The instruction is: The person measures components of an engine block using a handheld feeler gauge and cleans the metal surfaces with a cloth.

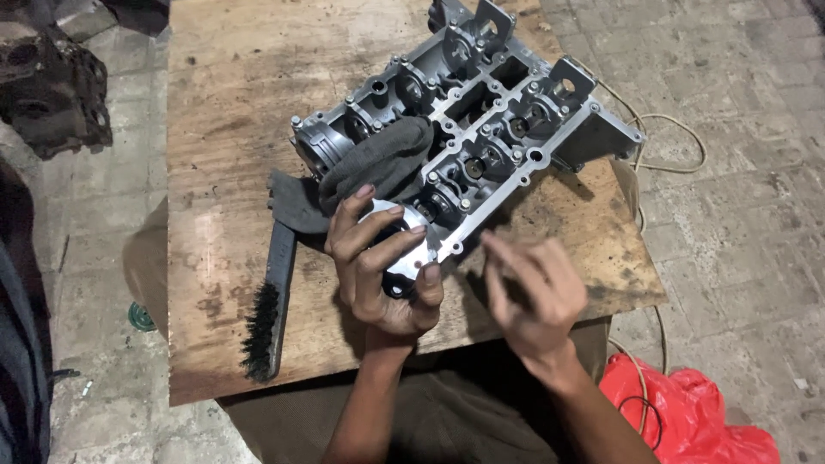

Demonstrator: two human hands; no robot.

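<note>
A silver metal cylinder head [481, 112] lies diagonally on a stained wooden board [232, 129]. A dark grey cloth [378, 163] is draped over its near-left end. My left hand [382, 266] grips the head's near corner, fingers wrapped over a shiny rounded metal part there. Just right of it, my right hand [533, 292] hovers above the board, fingers loosely apart and blurred; I see nothing in it.
A black-bristled brush [271, 301] lies on the board left of my left hand. A dark engine block [51, 86] sits on the floor at upper left. A red plastic bag [687, 412] and a loose cord [662, 146] lie at right.
</note>
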